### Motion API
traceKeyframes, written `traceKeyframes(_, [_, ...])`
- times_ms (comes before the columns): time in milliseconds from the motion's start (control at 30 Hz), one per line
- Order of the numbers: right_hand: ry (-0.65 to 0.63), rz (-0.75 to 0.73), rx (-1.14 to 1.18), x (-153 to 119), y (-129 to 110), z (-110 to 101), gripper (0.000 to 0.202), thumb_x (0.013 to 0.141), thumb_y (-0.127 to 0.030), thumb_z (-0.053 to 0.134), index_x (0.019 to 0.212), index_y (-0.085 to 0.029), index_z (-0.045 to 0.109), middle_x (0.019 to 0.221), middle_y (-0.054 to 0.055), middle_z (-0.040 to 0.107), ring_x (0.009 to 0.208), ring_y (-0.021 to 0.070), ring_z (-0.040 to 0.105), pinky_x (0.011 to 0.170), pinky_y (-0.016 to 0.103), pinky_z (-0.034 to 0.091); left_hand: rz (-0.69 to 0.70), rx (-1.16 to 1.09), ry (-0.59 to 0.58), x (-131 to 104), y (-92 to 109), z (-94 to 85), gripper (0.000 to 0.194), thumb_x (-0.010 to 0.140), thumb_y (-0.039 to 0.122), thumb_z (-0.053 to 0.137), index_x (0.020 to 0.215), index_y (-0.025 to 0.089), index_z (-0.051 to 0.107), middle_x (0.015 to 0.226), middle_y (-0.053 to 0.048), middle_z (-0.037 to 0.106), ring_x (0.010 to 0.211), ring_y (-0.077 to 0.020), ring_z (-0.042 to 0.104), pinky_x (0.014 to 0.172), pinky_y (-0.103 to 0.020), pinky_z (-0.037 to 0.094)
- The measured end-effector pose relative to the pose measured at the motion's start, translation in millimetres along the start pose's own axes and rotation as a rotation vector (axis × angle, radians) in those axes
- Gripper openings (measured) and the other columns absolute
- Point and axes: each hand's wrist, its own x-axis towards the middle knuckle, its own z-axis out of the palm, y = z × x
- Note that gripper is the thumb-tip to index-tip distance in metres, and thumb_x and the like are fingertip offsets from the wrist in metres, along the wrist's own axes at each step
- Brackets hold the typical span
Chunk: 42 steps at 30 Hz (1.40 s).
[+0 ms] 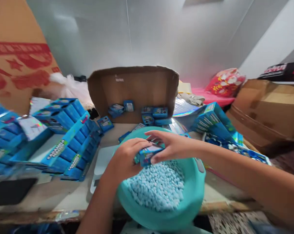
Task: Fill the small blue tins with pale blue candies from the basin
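Over a turquoise basin I hold a small blue box between both hands. My left hand is wrapped round the box's left side. From the right, my right hand grips it, with the thumb on its front face and the fingers over the top. Below the hands, the basin holds a heap of pale blue candies. Whether the box holds anything is hidden by my fingers.
A cardboard box at the back has small blue boxes in front of it. Stacked blue display trays stand at left, beside a white scale. An open blue carton and blue packets lie at right.
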Motion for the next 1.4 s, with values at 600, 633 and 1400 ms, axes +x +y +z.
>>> traceKeyframes(600, [-0.262,-0.176,-0.391,3,38,149,0.078,0.096,-0.060,0.042,0.157,-0.012,0.029,0.159,0.023,0.034,0.147,0.0387,0.029,0.118,0.065,0.022,-0.326,-0.288,0.180,-4,-45,14.8,0.037,0.086,0.040,0.071,0.117,0.022,0.062,0.118,-0.008,0.068,0.112,-0.0249,0.063,0.093,-0.035,0.050])
traceKeyframes(633, [-0.240,-0.181,-0.421,1,35,155,0.074,0.099,-0.055,0.039,0.157,-0.010,0.028,0.159,0.024,0.034,0.147,0.0386,0.030,0.117,0.065,0.024,-0.331,-0.315,0.192,-5,-45,14.4,0.038,0.087,0.042,0.071,0.117,0.022,0.061,0.119,-0.008,0.067,0.112,-0.0251,0.063,0.093,-0.035,0.050])
traceKeyframes(1400, [0.179,0.190,-0.341,59,83,143,0.049,0.094,-0.038,0.050,0.137,-0.014,0.054,0.124,0.015,0.067,0.121,0.0327,0.058,0.103,0.045,0.048,-0.288,-0.426,0.340,-10,-52,13.0,0.033,0.088,0.036,0.071,0.115,0.021,0.062,0.116,-0.007,0.067,0.110,-0.0239,0.062,0.096,-0.034,0.047])
